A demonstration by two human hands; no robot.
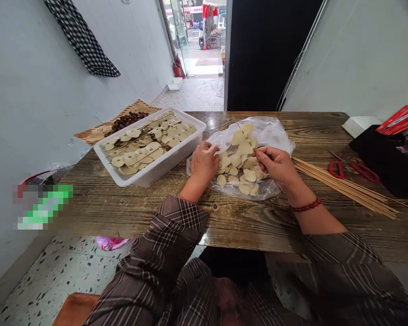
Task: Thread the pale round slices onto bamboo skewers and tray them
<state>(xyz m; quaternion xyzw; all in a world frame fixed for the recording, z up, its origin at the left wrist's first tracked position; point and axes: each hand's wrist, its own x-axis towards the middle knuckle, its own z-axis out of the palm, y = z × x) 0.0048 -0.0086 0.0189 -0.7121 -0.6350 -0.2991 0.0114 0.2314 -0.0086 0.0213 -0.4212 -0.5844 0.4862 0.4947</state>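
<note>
In my right hand [275, 165] the thumb and fingers pinch a thin wooden skewer [237, 123] that slants up and to the left. Several pale, flat slices [245, 147] are threaded along it. My left hand [204, 166] is at the left edge of a pile of loose slices [235, 161], its fingers curled inward. Whatever those fingers may hold is hidden. The pile lies on a clear plastic bag [275, 131] spread over the wooden table [163, 213].
A white tub [136, 182] of skewered slices stands at the left, with dark red pieces [127, 121] on patterned paper behind it. Bare skewers [347, 188] lie right of my right hand, near red-handled scissors [336, 169]. A black container [377, 151] is at the far right.
</note>
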